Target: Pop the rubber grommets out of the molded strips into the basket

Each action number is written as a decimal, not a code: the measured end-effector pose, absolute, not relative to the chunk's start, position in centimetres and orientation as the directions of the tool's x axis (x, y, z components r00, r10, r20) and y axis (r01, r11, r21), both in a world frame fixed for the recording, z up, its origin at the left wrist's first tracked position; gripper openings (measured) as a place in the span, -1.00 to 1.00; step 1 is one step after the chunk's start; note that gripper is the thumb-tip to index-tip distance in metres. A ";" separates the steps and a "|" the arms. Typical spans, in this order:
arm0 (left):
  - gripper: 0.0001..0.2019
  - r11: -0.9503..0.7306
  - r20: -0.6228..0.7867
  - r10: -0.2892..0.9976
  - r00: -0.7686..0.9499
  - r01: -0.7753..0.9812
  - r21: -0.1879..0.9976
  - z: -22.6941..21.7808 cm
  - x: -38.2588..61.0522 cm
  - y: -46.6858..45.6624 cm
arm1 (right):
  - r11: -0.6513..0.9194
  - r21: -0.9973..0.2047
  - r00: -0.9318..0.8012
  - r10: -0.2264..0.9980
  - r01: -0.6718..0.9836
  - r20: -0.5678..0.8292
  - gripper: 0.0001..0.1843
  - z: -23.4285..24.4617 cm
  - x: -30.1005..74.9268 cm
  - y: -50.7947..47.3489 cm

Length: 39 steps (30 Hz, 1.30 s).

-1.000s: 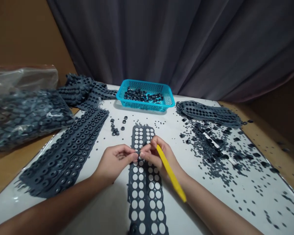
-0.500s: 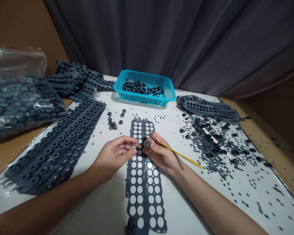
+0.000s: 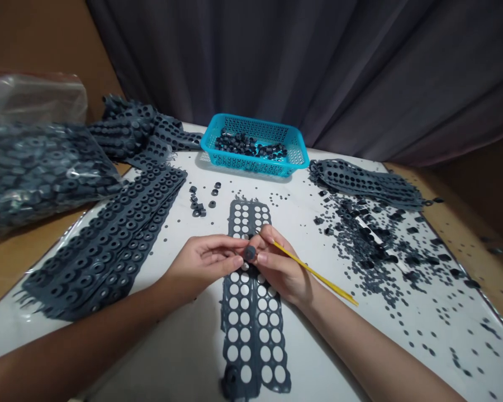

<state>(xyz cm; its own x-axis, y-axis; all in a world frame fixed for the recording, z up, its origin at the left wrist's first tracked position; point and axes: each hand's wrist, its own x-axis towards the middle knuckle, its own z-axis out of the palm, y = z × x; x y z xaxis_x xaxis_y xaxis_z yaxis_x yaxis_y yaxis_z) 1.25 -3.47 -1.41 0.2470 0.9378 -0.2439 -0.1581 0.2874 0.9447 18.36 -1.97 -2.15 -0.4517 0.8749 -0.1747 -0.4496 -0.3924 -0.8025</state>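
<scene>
A small dark rubber ring is pinched between the fingertips of both hands. My left hand holds it from the left, thumb and forefinger closed on its edge. My right hand grips its other side and also keeps a slim yellow stick-like tool between the fingers; the tool's front tip is hidden. Under both hands lies a dark rubber sheet with rows of round holes that show the white tabletop. One ring-like piece sits at the sheet's near left corner.
A blue basket of rubber pieces stands at the back. Left are a ring-studded sheet and a clear bag of rings. Several loose rings lie nearby. Holed strips and scattered scraps lie right.
My left fingers have moved right and closed on the ring beside my right hand. The whole view has shifted slightly. The yellow tool stays in my right hand.
</scene>
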 end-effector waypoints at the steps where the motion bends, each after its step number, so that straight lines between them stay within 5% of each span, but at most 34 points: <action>1: -0.74 0.294 -0.249 0.937 0.244 -0.169 0.941 -1.3 1.3 -3.4 | -0.421 -0.767 -0.474 0.863 -0.484 -0.175 -0.59 -2.1 18.4 -1.9; 7: -0.81 0.303 -0.277 0.941 0.194 -0.116 0.946 -1.2 1.4 -3.3 | -0.646 -0.459 -0.606 0.754 -0.610 -0.254 -0.64 -1.5 18.6 -1.4; 15: -0.68 0.195 -0.209 0.929 0.306 0.074 0.978 -1.8 1.2 -3.6 | -0.671 -0.423 -0.640 0.730 -0.609 -0.238 -0.66 -1.7 18.8 -1.2; 20: -0.87 0.244 -0.222 0.939 0.263 -0.052 0.968 -1.8 1.4 -3.8 | -0.622 -0.489 -0.590 0.770 -0.611 -0.242 -0.62 -2.0 18.7 -1.3; 29: -0.68 0.293 -0.269 0.953 0.142 -0.188 0.937 -2.2 0.9 -3.4 | -0.585 -0.612 -0.537 0.792 -0.532 -0.290 -0.56 -2.2 18.6 -1.6; 39: -0.82 0.260 -0.202 0.947 0.250 -0.223 0.940 -2.0 1.1 -3.0 | -0.301 -0.865 -0.519 0.853 -0.400 -0.056 -0.54 -2.8 18.7 -1.9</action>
<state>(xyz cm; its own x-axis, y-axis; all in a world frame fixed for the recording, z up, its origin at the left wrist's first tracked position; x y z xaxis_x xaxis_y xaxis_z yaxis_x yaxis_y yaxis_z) 1.07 -3.02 -2.04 0.2504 0.9468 -0.2023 -0.2228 0.2597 0.9396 18.66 -1.87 -2.84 -0.5190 0.8529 -0.0565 -0.4004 -0.3010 -0.8655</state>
